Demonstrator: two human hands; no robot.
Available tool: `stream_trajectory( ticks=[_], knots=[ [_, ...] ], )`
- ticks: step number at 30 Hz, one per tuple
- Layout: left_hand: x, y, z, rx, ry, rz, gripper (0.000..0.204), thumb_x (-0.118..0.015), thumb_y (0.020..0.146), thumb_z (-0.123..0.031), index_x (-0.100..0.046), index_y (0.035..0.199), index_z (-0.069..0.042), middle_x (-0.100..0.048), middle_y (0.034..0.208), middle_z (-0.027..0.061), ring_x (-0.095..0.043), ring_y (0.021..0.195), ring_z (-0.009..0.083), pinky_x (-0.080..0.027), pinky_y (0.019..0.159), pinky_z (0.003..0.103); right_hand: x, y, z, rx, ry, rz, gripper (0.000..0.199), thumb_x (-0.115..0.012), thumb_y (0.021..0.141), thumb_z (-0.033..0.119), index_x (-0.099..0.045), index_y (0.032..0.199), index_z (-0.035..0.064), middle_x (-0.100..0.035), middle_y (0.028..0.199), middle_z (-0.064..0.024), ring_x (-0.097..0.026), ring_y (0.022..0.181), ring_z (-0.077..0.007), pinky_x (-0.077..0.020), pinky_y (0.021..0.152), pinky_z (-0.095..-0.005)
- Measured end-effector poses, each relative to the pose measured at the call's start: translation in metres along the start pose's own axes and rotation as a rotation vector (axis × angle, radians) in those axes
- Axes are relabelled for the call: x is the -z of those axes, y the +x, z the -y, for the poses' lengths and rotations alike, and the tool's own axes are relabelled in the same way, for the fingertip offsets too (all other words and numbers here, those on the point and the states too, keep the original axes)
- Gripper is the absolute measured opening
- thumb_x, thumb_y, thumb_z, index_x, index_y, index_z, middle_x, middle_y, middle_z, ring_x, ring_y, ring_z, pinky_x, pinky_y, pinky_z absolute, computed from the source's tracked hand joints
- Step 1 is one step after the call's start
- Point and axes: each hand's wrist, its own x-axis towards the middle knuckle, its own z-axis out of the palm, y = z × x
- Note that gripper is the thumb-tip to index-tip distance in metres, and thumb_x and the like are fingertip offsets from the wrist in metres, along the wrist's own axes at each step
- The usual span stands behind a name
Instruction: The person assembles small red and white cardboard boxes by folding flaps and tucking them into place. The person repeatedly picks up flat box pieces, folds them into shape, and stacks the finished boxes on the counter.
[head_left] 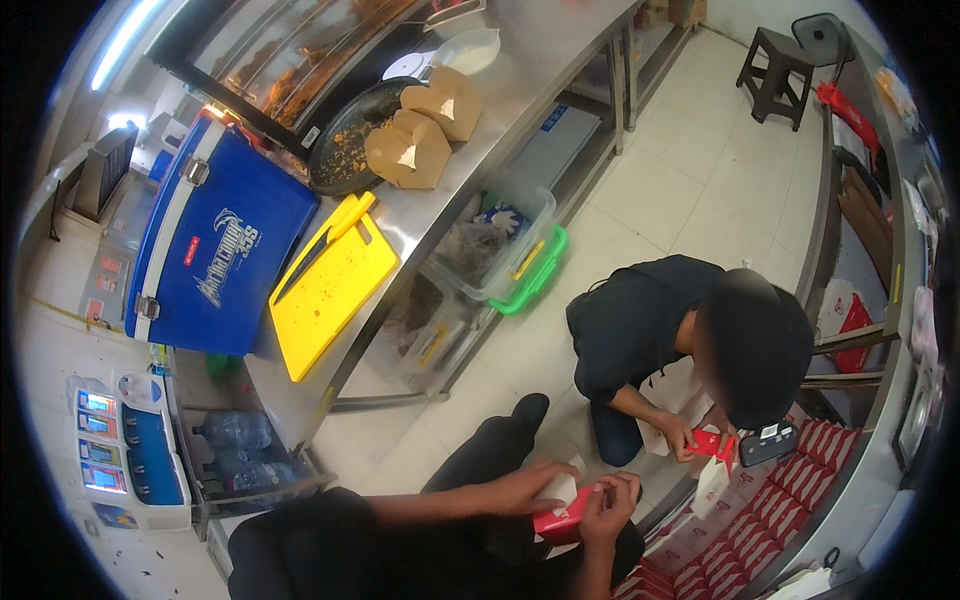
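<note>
A red and white paper food box (562,518) is between my hands, low in the head view. My left hand (527,490) grips it from the left, with a white flap standing up beside the fingers. On the box's right side, my right hand (608,508) has its fingers closed on the edge. Across from me, a crouching person in dark clothes and a cap holds another red and white box (714,455). Several red and white boxes (752,530) are packed in rows at the lower right, close to my right hand.
A steel table (410,225) carries a yellow cutting board (335,290) with a knife, a blue cooler (225,240), a black pan (345,155) and brown paper boxes (408,150). Beneath are clear plastic bins (500,250). A phone (768,445) rests on the boxes; a dark stool (777,75) stands far right.
</note>
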Motion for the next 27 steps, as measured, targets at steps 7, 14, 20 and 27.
stream_trajectory(
  ticks=[7,14,20,27],
  knots=[
    [-0.034,0.01,0.016,-0.118,0.071,0.089,0.073,-0.073,0.091,-0.009,-0.044,0.157,-0.018,-0.052,0.141,0.0171,-0.051,0.132,0.0383,-0.042,0.113,0.046,0.008,-0.014,-0.026,0.136,-0.099,-0.071,0.011,-0.061,0.092,0.001,-0.062,0.1,-0.0049,-0.051,0.107,-0.0162,-0.061,0.092,-0.0255,-0.0548,0.078,-0.0346],
    [-0.011,-0.006,0.017,-0.187,0.057,0.381,0.073,-0.082,0.085,-0.013,-0.048,0.149,-0.007,-0.052,0.145,0.0188,-0.05,0.136,0.0375,-0.04,0.116,0.047,0.004,-0.048,-0.026,0.258,-0.126,-0.175,0.009,-0.063,0.089,-0.002,-0.063,0.097,-0.0037,-0.053,0.099,-0.0152,-0.06,0.086,-0.024,-0.0522,0.072,-0.0321],
    [-0.032,-0.046,-0.006,0.009,0.11,0.007,0.062,-0.081,0.091,-0.021,-0.053,0.146,-0.011,-0.056,0.139,0.0176,-0.06,0.124,0.0339,-0.051,0.103,0.041,0.007,-0.093,0.022,0.251,-0.146,-0.264,0.008,-0.07,0.085,0.0,-0.067,0.093,-0.0007,-0.058,0.096,-0.0176,-0.064,0.087,-0.0308,-0.0531,0.077,-0.0364],
    [-0.057,-0.106,0.022,-0.245,0.243,0.043,0.056,-0.072,0.097,-0.012,-0.057,0.151,-0.013,-0.052,0.146,0.0143,-0.053,0.121,0.0285,-0.045,0.104,0.037,-0.004,-0.136,0.053,0.355,-0.147,-0.292,0.014,-0.07,0.085,0.003,-0.065,0.099,0.0012,-0.058,0.099,-0.0185,-0.065,0.09,-0.0387,-0.055,0.078,-0.0436]
  ],
)
